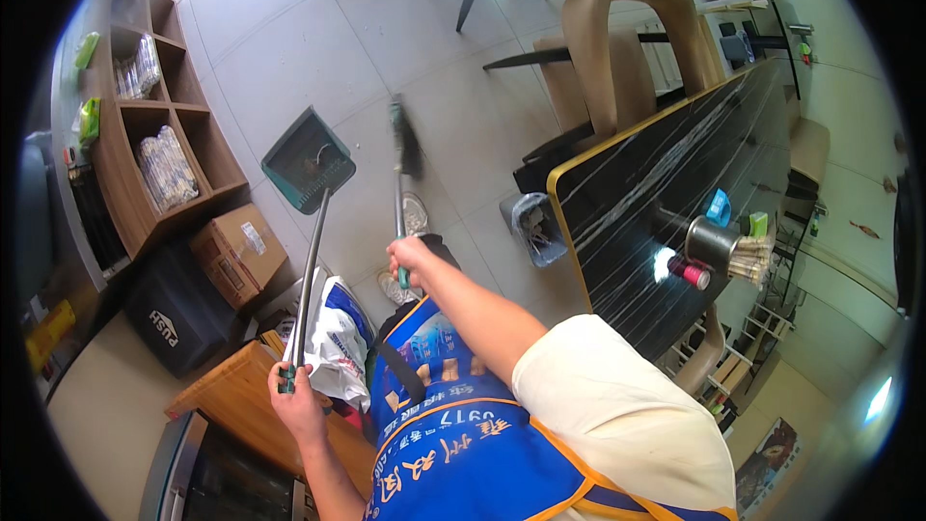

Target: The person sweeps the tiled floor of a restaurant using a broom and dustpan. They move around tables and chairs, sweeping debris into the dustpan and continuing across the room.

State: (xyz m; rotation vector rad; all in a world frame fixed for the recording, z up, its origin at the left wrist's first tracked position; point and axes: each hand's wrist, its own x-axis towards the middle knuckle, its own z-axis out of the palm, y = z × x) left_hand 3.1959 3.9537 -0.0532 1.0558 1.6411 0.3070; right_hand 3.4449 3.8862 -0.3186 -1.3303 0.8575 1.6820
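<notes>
Left hand (297,403): clenched around the green grip at the near end of a long metal handle, which runs up and away from it to a dark green dustpan (309,160) resting on the tiled floor (289,39); some debris lies inside the pan. Right hand (409,256): closed on the thin handle of a broom (402,150), whose dark brush head sits on the floor ahead of the hand, just right of the dustpan and apart from it, blurred. Below the right hand: one shoe (415,213) beside the broom handle. Between the two hands, lower down: a white plastic bag (338,333) with blue print. Left of the left hand: a cardboard box (236,253), a black bin (174,314) and a wooden shelf unit (145,125) holding clear packets. Right of the right hand: a small waste basket (533,225) on the floor, touching the corner of a dark marbled surface (666,193) with a yellow edge; on it, a metal cup (712,243) and small coloured items. Beyond the surface: tan chairs (627,48).
</notes>
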